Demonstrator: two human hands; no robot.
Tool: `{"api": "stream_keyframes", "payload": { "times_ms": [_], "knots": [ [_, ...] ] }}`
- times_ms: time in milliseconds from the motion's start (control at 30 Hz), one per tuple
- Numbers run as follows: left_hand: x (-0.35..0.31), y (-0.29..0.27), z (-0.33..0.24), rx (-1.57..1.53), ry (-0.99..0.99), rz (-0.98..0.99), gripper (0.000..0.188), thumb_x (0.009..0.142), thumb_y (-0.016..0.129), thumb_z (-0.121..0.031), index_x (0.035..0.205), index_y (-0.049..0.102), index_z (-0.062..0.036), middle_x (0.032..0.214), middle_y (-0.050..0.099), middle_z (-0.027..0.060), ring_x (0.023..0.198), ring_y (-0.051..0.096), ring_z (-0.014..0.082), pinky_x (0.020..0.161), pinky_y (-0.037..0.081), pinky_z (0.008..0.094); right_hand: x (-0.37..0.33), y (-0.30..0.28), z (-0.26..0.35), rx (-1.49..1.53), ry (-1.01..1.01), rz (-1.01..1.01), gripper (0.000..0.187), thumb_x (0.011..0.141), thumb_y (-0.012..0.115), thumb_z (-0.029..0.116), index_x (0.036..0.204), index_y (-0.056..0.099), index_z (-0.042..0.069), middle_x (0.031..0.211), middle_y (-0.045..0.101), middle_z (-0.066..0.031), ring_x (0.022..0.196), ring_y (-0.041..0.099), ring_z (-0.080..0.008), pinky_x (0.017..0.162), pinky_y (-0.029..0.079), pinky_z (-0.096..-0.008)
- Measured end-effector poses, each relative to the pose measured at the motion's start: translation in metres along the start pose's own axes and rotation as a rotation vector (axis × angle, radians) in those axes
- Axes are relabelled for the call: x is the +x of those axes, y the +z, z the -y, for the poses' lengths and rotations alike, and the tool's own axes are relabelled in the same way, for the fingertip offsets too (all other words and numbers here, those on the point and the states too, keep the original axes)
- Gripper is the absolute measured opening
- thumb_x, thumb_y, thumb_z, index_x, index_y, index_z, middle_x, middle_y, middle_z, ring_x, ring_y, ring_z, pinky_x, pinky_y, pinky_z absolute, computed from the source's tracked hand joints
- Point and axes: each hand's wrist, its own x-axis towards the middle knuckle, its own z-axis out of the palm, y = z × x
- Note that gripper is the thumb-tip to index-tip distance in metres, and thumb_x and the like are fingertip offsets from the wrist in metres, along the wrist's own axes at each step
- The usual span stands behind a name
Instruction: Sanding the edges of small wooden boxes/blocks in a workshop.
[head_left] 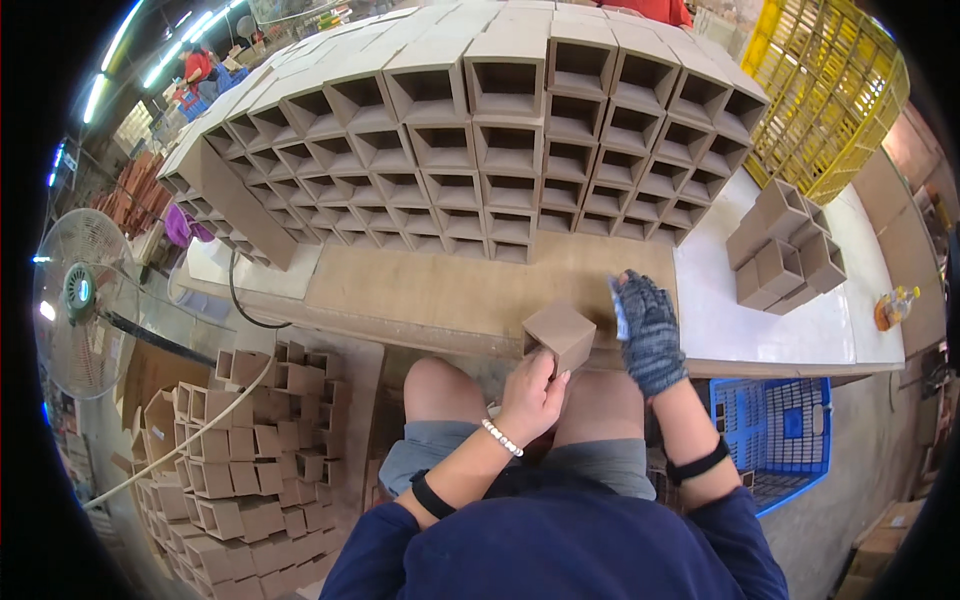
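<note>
Matt brown cardboard box [560, 333], knitted cloth glove [650, 335], smooth wooden worktop [440, 290], blue plastic crate [780, 430].

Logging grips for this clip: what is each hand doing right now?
Left hand: bare, closed on the brown cardboard box.
Right hand: gloved, grip cannot be told.

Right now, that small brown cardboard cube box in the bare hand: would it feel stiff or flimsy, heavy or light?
The small brown cardboard cube box probably feels light: the bare left hand lifts it alone by one corner. It looks fairly stiff, since its faces stay flat and similar open boxes sit stacked many rows high. Flat sides suggest it would slide, not roll.
</note>
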Motion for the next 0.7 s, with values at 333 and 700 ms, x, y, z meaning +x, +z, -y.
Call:
{"api": "stream_keyframes", "payload": {
  "times_ms": [333, 700],
  "knots": [
    [0.002, -0.011, -0.007, -0.641, -0.317, 0.096, 0.047, 0.08, 0.052, 0.001, 0.123, 0.034, 0.0034, 0.116, 0.05, 0.0101, 0.105, 0.05, 0.0158, 0.09, 0.038, 0.0276, -0.008, 0.008, -0.023, -0.02, 0.074, 0.077, 0.054, 0.074, 0.044, 0.0, 0.127, 0.04, 0.008, 0.127, 0.044, -0.0133, 0.118, 0.041, -0.0281, 0.1, 0.03, -0.0372],
    [0.018, -0.014, -0.01, -0.118, -0.12, 0.072, 0.034, 0.08, 0.053, -0.006, 0.112, 0.043, 0.0006, 0.086, 0.057, 0.0162, 0.075, 0.056, 0.0307, 0.066, 0.045, 0.0353, 0.003, -0.047, 0.038, 0.365, -0.118, -0.433, 0.058, 0.068, 0.047, -0.009, 0.125, 0.039, -0.001, 0.127, 0.043, -0.0173, 0.119, 0.04, -0.03, 0.1, 0.031, -0.0325]
  ]
}}
